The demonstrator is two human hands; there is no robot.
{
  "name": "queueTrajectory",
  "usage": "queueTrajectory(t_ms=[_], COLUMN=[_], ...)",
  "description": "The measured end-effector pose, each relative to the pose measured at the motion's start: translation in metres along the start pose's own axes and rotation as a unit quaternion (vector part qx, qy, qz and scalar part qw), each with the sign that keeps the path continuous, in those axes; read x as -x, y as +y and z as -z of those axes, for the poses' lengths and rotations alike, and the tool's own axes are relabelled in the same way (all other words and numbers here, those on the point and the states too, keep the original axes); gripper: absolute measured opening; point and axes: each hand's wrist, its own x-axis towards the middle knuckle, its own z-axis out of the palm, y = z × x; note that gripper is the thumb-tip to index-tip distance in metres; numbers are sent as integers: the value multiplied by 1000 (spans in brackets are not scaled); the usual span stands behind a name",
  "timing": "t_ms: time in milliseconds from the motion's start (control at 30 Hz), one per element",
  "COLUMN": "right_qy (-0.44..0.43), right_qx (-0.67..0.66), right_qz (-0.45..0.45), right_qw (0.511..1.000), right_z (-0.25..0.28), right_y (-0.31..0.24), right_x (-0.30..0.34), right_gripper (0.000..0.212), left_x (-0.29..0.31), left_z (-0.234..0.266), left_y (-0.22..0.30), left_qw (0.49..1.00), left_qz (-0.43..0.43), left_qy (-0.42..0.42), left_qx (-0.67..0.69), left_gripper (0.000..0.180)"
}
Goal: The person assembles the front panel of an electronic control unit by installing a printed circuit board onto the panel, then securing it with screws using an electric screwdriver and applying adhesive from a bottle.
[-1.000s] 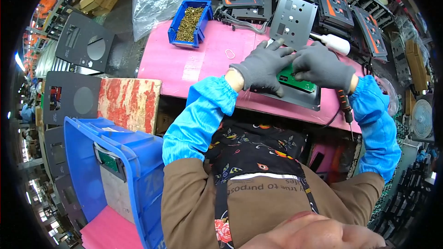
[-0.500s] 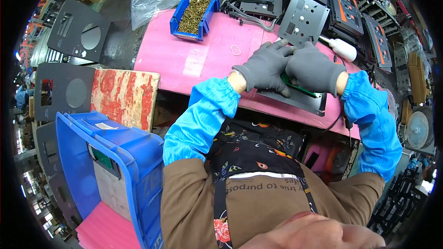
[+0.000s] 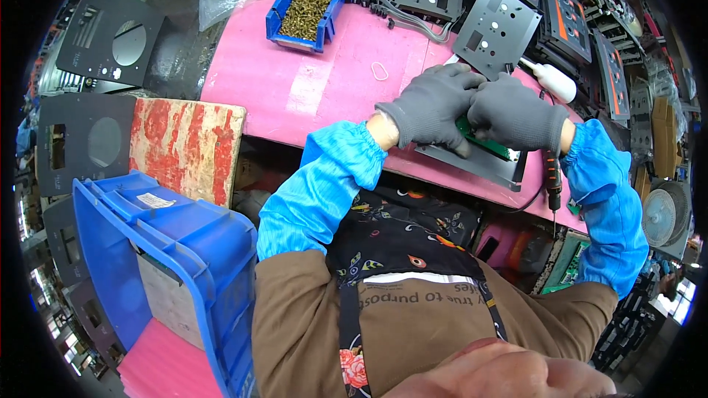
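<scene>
Both my hands wear grey gloves and meet over a grey metal panel (image 3: 483, 168) at the pink table's near edge. A green circuit board (image 3: 495, 147) lies in this panel, mostly covered by my hands. My left hand (image 3: 435, 107) bends over the board's left part, thumb at its near side and fingers reaching toward the right hand. Closed in a fist-like grip, my right hand (image 3: 516, 112) holds the board from above; its fingertips are hidden. Just beyond the hands leans a grey metal plate with holes (image 3: 498, 29). An electric screwdriver (image 3: 552, 180) hangs beside my right forearm.
A blue bin of small brass-coloured fasteners (image 3: 310, 11) stands on the pink table (image 3: 251, 81). At the right are a white squeeze bottle (image 3: 553, 82) and several control panels (image 3: 564, 18). A large blue crate (image 3: 199, 232) and a red-patched board (image 3: 184, 147) stand left.
The view has shifted slightly, showing more of the screwdriver and a green board at the lower right. My hands stay together over the circuit board, with little visible change in their grip.
</scene>
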Motion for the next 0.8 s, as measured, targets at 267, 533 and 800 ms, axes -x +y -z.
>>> queueTrajectory(t_ms=[267, 533, 800], right_qy=[-32, -28, -33], right_qx=[-108, -140, -90], right_qz=[22, 59, 41], right_qw=[993, 988, 995], right_z=[5, 2, 11], right_y=[17, 22, 10], right_x=[0, 1, 2], right_gripper=[13, 15, 11], left_x=[0, 2, 1], left_z=[0, -3, -2], left_y=[1, -1, 0], left_qw=[1000, 999, 999], left_qz=[18, 12, 38], left_qy=[-9, 27, -24], left_qx=[15, 18, -5], left_gripper=[73, 73, 78])
